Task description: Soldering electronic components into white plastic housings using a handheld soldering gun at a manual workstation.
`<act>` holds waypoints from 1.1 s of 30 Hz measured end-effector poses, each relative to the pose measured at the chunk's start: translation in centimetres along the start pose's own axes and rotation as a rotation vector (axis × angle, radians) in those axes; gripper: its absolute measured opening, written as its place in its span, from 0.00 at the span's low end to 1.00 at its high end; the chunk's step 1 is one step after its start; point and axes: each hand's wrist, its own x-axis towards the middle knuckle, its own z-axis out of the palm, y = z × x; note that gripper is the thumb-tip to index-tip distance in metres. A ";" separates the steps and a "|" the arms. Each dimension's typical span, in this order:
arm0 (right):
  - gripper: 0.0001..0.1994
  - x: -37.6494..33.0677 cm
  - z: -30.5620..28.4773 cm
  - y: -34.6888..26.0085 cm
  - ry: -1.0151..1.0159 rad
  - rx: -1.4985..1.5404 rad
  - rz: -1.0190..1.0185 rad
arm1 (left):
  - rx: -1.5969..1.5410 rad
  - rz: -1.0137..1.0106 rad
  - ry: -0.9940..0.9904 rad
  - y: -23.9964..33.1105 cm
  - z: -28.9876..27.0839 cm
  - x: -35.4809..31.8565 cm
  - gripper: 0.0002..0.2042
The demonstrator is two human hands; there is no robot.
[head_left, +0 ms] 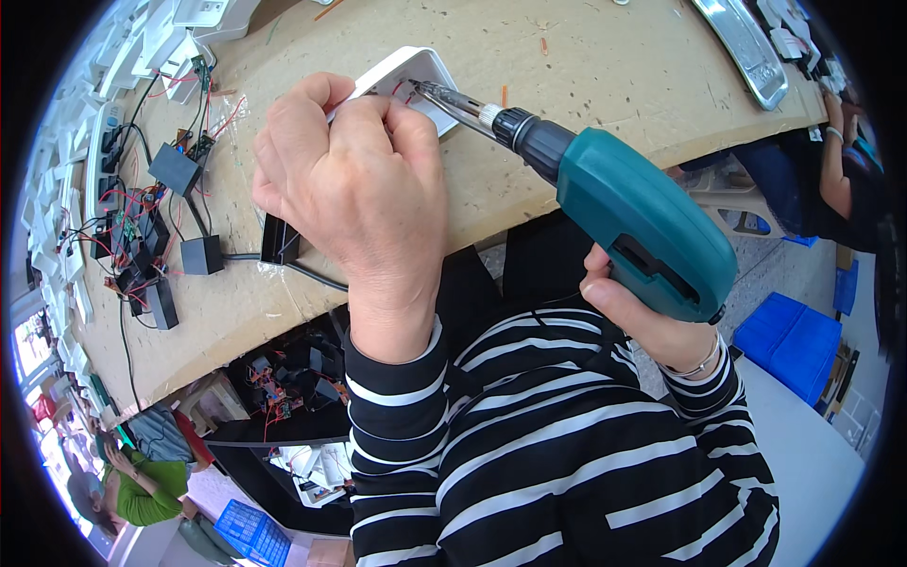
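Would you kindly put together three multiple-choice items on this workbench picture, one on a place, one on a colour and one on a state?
1. Where does the tip of the power screwdriver point?
A. Into the white plastic housing
B. At the metal tray
C. At the blue crate

2. What colour is the screwdriver's body?
A. Red
B. Teal
C. Yellow

3. How is the right hand engaged?
A. Resting flat on the table
B. Gripping the screwdriver's handle
C. Holding a black box

Answers:
1 A: the bit ends inside the white housing, which the left hand steadies on the table.
2 B: the casing is teal with a black chuck.
3 B: its fingers wrap the handle from below.
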 end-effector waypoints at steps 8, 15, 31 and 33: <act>0.21 0.0 0.0 0.0 0.003 0.018 -0.041 | 0.002 0.009 0.011 0.0 0.0 0.0 0.02; 0.21 -0.2 -0.1 0.5 0.022 0.041 -0.108 | 0.004 0.005 0.002 0.0 0.0 0.0 0.02; 0.29 -1.5 -2.1 1.0 -0.193 -0.029 -0.205 | 0.009 -0.006 -0.021 0.1 -0.3 0.1 0.02; 0.30 -1.6 -2.4 0.9 -0.188 -0.016 -0.204 | -0.005 -0.004 -0.023 -0.1 -0.4 0.2 0.02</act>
